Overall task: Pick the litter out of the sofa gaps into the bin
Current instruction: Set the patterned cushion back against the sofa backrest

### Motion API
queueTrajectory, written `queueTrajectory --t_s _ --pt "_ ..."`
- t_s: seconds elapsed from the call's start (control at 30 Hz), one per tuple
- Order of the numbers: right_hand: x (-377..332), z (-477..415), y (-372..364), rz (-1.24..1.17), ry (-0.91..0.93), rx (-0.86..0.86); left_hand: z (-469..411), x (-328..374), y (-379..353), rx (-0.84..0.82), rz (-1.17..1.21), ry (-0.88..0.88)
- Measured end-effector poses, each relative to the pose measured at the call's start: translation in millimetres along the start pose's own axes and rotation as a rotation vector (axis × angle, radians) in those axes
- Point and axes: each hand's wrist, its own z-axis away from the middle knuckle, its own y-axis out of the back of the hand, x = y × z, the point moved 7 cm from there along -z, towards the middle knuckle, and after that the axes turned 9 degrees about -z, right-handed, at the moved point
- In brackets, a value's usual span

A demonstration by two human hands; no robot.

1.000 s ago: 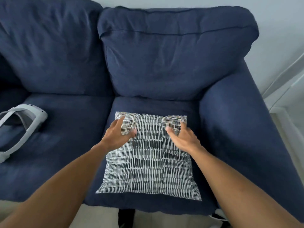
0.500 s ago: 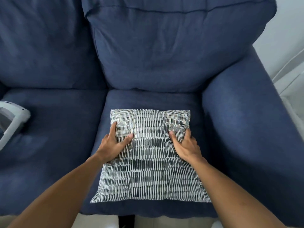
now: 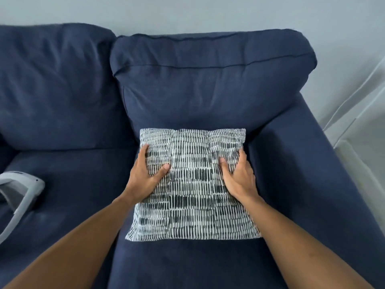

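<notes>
A black-and-white patterned cushion point(image 3: 192, 184) lies on the right seat of the dark blue sofa point(image 3: 208, 92), its far edge against the back cushion. My left hand point(image 3: 145, 174) grips the cushion's left side, thumb on top and fingers around the edge. My right hand point(image 3: 237, 176) grips its right side the same way, close to the sofa's armrest point(image 3: 302, 174). No litter and no bin are in view. The gaps under and beside the cushion are hidden.
A white headset-like device point(image 3: 20, 192) lies on the left seat at the frame's left edge. A pale wall rises behind the sofa, and a light curtain and floor point(image 3: 362, 126) show to the right of the armrest.
The cushion has slid back toward the back cushion. Both hands have shifted outward from its top surface to grip its left and right edges. The view has tilted up.
</notes>
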Motion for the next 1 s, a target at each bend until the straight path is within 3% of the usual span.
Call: queueTrajectory --t_s 0.33,0.67,1.0 --pt "-43 -70 1 -0.216 0.191 0.090 -82 45 22 0.229 0.012 -0.159" --pt "-6 -109 -48 -0.246 0.122 0.034 -116 -1 -19 0.138 -0.011 -0.127" --pt "-8 -114 -44 -0.232 0.105 0.010 -118 1 -17 0.104 -0.038 -0.129"
